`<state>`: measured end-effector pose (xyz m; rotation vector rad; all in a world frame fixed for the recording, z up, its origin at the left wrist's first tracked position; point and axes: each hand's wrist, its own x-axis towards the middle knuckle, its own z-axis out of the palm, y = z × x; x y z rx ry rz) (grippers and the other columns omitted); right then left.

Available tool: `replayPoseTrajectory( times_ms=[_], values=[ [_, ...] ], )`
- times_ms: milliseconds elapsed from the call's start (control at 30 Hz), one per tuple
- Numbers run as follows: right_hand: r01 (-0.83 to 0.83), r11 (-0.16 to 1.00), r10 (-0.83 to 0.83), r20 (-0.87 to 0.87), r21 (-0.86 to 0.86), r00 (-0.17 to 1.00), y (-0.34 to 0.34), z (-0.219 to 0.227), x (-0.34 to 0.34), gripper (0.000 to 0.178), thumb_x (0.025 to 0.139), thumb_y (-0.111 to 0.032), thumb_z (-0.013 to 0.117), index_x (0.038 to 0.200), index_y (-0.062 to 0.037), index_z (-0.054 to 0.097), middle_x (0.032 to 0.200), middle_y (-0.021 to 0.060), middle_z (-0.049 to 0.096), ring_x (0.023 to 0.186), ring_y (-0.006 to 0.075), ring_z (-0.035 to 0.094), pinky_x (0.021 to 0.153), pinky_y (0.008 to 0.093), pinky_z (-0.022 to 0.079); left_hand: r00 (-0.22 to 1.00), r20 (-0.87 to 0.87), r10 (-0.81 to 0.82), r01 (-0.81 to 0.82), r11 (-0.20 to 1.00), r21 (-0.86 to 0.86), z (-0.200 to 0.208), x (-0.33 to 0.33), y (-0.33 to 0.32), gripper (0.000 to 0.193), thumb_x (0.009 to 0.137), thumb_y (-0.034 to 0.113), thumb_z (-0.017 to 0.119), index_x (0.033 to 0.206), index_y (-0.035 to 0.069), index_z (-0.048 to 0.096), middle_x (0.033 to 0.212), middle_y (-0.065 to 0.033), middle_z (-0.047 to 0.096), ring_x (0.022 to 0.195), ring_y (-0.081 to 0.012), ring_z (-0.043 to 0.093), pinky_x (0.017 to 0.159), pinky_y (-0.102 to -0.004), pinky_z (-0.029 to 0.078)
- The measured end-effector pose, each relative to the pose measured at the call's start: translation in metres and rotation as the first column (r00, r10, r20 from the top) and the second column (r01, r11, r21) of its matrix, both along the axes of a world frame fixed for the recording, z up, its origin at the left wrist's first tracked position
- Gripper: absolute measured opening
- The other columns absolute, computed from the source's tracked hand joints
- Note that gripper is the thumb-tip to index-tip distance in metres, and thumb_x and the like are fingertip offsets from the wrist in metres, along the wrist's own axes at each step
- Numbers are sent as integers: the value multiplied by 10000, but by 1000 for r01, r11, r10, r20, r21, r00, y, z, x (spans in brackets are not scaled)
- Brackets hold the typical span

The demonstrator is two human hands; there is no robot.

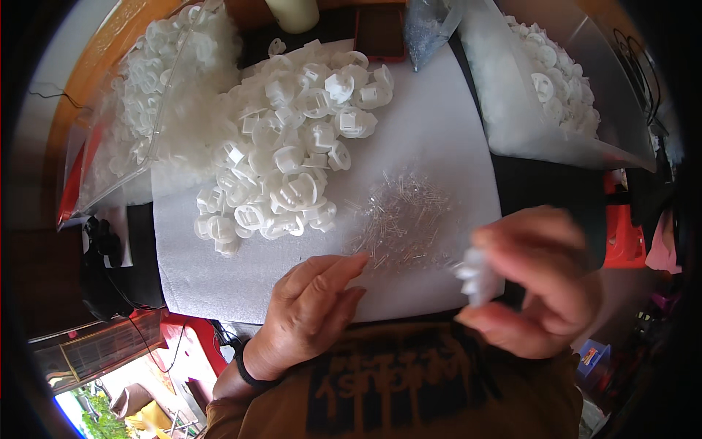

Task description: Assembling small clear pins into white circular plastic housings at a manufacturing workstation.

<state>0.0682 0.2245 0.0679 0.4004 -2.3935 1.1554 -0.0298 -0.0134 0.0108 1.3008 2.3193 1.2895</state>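
My right hand (545,282) is raised near the front right, thumb and fingers pinching a small white plastic part (478,276). Motion blurs the part, so its exact shape does not show. At the front edge of the white foam sheet (197,282), my left hand (311,304) has its thumb and forefinger apart, with nothing visible between them. Just beyond its fingertips lies a loose spread of thin clear plastic pins (409,212). A large heap of white round plastic fittings (292,146) covers the sheet's left and far part.
A clear bin (139,164) of white parts stands at the left, and another translucent bin (570,150) at the right. Along the far edge are a dark phone (379,33) with a red border, a clear bag (428,33) and a pale cup (294,14).
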Motion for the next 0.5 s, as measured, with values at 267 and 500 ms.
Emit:
replayPoseTrajectory(
  times_ms=[267,500],
  values=[
    [790,553,-692,-381,264,613,28,37,-16,485,857,-99,563,1318,17,464,1359,134,478,1278,228,409,1055,366,316,992,-85,94,-97,995,-32,-10,3,-25,287,739,-99,629,1003,15,634,852,-122,633,737,-232,644,629,-293,515],
    [151,878,-245,154,455,957,-30,1,-79,375,762,-104,683,1107,3,582,1109,169,593,1014,347,564,854,389,464,996,-86,12,-16,999,-52,-15,-2,-31,287,720,-16,683,999,18,626,866,-104,612,731,-275,613,632,-354,497]
  ],
)
